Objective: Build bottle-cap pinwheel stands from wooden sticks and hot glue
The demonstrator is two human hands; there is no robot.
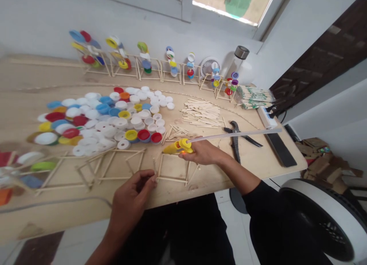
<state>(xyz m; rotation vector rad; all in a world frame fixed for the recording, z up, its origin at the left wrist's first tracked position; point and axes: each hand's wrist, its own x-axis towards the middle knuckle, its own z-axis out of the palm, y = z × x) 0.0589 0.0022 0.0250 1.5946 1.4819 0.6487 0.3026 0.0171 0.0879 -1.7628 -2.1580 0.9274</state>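
My right hand (205,153) is closed around a yellow hot glue gun (181,145), its nozzle pointing left over the upper left corner of a square wooden stick frame (173,179). A long, clear glue stick (235,134) juts from the gun's back to the right, and a small orange light glows near its grip. At the frame's lower left corner, my left hand (133,194) pinches thumb and forefinger together on a short wooden stick (155,165). More stick frames (116,178) lie to the left of it.
Many bottle caps (109,121) cover the table's left and middle. Loose sticks (200,112), pliers (235,140), a black phone (281,149) and a power strip (267,117) lie rightward. Several cap wheels on stick stands (146,62), a small fan (209,67) and a bottle (237,62) line the wall.
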